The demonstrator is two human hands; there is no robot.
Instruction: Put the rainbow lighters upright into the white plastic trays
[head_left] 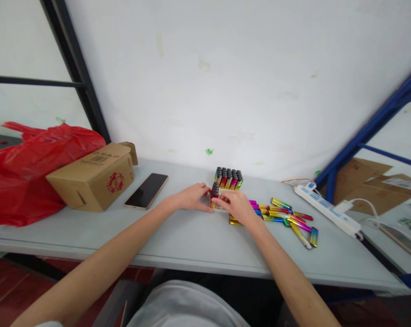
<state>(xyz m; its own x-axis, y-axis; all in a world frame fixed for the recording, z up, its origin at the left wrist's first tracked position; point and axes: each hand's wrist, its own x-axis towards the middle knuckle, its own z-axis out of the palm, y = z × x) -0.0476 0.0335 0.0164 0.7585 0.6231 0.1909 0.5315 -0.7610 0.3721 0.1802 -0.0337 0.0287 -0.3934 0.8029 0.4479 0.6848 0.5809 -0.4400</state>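
A short row of upright lighters with black tops stands between my two hands. My left hand is curved round its left side, with thumb and fingertips against it. On the right, my right hand has its fingertips closed at the row's other side, over a pale tray that it partly hides. Just behind stands a block of upright shiny lighters in several colours. To the right of my right hand, loose metallic lighters lie in a scattered pile.
A phone lies left of my hands on the grey table. Further left are a cardboard box and a red plastic bag. A white power strip with cables lies at the right, near a blue frame.
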